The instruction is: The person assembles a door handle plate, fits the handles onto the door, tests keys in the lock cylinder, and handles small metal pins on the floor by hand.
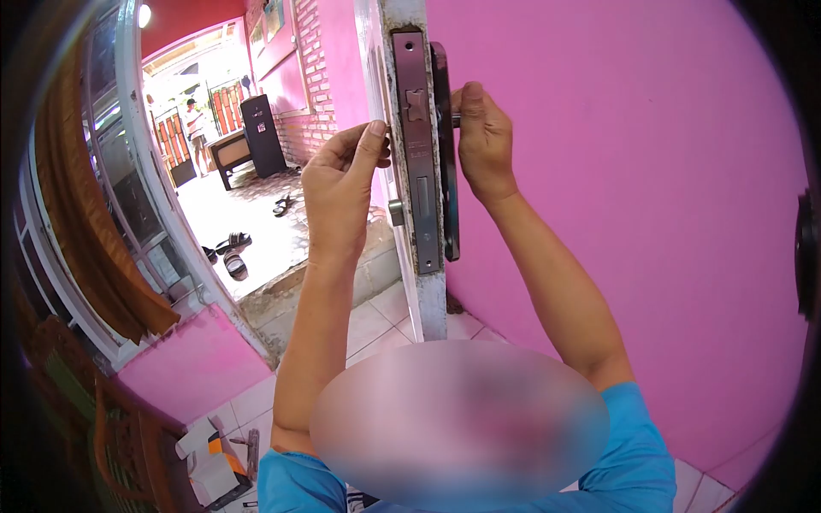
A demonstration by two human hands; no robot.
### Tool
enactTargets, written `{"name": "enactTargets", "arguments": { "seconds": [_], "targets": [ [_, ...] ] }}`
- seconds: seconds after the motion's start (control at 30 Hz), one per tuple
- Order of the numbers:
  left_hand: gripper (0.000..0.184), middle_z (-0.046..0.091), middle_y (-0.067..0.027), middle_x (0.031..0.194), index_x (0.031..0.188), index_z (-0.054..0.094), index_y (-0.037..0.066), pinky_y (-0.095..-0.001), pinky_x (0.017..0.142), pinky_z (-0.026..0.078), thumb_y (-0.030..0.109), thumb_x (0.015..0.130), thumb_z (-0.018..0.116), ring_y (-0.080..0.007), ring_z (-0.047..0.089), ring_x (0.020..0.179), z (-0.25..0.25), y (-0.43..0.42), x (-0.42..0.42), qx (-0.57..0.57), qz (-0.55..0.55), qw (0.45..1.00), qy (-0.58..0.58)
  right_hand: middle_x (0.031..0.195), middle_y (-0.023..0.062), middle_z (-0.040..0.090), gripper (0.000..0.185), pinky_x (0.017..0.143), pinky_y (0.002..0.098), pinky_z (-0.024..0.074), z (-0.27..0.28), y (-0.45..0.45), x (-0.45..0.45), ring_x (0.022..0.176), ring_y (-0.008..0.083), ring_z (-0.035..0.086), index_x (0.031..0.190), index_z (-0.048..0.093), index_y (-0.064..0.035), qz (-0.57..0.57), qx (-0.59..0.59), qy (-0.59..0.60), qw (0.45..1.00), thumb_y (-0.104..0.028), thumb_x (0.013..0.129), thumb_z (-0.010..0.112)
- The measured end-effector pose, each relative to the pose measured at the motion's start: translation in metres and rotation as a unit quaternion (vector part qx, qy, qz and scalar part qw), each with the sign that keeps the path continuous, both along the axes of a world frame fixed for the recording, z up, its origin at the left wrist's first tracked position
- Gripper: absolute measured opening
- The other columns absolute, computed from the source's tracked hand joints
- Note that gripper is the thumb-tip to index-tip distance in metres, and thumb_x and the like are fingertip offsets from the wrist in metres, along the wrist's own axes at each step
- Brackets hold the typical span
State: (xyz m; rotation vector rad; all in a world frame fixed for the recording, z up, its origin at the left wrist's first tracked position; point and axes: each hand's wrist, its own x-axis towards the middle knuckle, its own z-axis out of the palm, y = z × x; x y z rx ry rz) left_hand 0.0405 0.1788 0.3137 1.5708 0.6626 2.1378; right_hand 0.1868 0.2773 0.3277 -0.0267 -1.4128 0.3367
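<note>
The white door [434, 309] stands edge-on, with a metal lock faceplate [416, 184] set in its edge. On its right face is a long dark handle plate [445, 154]. My right hand [486, 144] is closed round the handle there, thumb up. On the left face, my left hand [342, 184] has its thumb and fingers pinched together near the upper part of the lock; what they hold, if anything, is hidden. A short metal cylinder [396, 212] sticks out of the left face below that hand.
A pink wall [616, 188] rises at the right. Through the doorway lie sandals [235, 263], with a desk [229, 156], a black speaker [262, 137] and a person [195, 128] farther off. An opened box [214, 474] and a wooden chair [111, 427] are at lower left.
</note>
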Motion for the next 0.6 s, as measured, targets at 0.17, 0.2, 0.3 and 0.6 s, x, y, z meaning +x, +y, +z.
{"name": "enactTargets", "arguments": {
  "seconds": [0.17, 0.2, 0.3, 0.6],
  "targets": [
    [0.033, 0.070, -0.0066, 0.089, 0.106, 0.070, -0.007, -0.0248, 0.075, 0.051, 0.024, 0.094, 0.074, -0.0115, 0.064, 0.080, -0.002, 0.004, -0.005, -0.007, 0.004, 1.000, 0.003, 0.072, 0.0057, 0.041, 0.051, 0.064, 0.0313, 0.0388, 0.000, 0.002, -0.010, 0.069, 0.0161, 0.040, 0.079, 0.048, 0.0021, -0.020, 0.033, 0.005, 0.999, -0.039, 0.109, 0.043],
    [0.033, 0.070, -0.0065, 0.089, 0.107, 0.070, -0.007, -0.0245, 0.075, 0.051, 0.024, 0.094, 0.074, -0.0114, 0.064, 0.080, -0.001, 0.003, -0.005, -0.003, 0.004, 1.000, 0.005, 0.072, 0.0065, 0.040, 0.052, 0.064, 0.0322, 0.0388, 0.001, 0.000, -0.013, 0.068, 0.0173, 0.039, 0.079, 0.048, 0.0024, -0.030, 0.040, 0.015, 0.999, -0.040, 0.109, 0.043],
    [0.032, 0.071, -0.0068, 0.090, 0.107, 0.070, -0.006, -0.0240, 0.076, 0.051, 0.023, 0.095, 0.073, -0.0112, 0.064, 0.081, 0.000, -0.002, -0.004, -0.001, 0.014, 1.000, 0.018, 0.074, 0.0097, 0.044, 0.049, 0.066, 0.0352, 0.0402, 0.000, 0.001, -0.010, 0.069, 0.0216, 0.043, 0.081, 0.049, 0.0033, -0.042, 0.032, 0.011, 0.999, -0.036, 0.109, 0.042],
    [0.033, 0.070, -0.0060, 0.099, 0.113, 0.066, -0.006, -0.0233, 0.078, 0.051, 0.024, 0.100, 0.066, -0.0090, 0.063, 0.085, -0.004, 0.002, -0.023, 0.013, 0.018, 1.000, 0.013, 0.093, 0.0126, 0.058, 0.026, 0.084, 0.0372, 0.0436, 0.007, -0.008, 0.016, 0.090, 0.0245, 0.055, 0.101, 0.056, -0.0005, -0.034, 0.075, -0.224, 0.971, -0.026, 0.099, 0.055]
  ]
}}
